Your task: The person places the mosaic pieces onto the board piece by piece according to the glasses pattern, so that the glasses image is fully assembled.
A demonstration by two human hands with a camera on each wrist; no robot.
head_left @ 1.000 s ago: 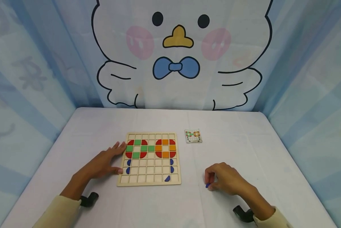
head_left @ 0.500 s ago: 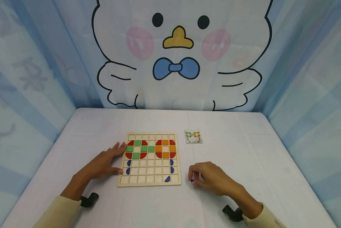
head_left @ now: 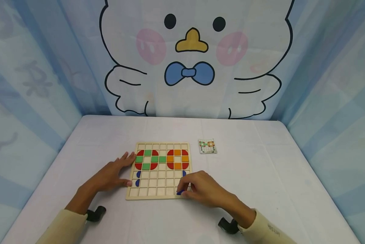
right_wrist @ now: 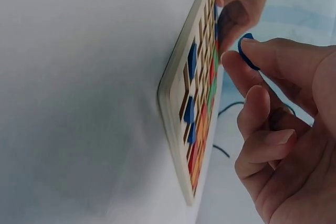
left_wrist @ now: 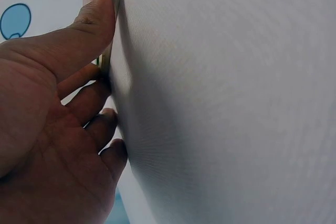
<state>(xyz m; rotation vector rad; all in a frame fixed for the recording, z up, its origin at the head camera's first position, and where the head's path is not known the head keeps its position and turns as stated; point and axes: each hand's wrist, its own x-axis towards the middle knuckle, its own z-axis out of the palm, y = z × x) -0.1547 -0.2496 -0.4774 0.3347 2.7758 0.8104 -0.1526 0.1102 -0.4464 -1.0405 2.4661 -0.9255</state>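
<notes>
A square wooden grid board (head_left: 157, 183) lies on the table with red, green and orange tiles in its upper rows. Blue pieces (head_left: 137, 183) sit in its left column. More blue pieces (right_wrist: 191, 60) show along its right side in the right wrist view. My left hand (head_left: 111, 175) rests at the board's left edge, fingers extended and thumb touching the rim. Over the lower right corner, my right hand (head_left: 205, 189) pinches a small blue rounded piece (right_wrist: 243, 54) between thumb and forefinger, raised above the board. In the head view this hand covers part of the right column.
A small pattern card (head_left: 207, 146) with a coloured grid lies behind and right of the board. The white-covered table (head_left: 277, 176) is bordered by printed curtains (head_left: 331, 84) at the back and sides. Black wrist mounts (head_left: 228, 226) hang beside both sleeves.
My right hand has moved left from the table right of the board to over its lower right corner, carrying the blue piece. The left hand stays put.
</notes>
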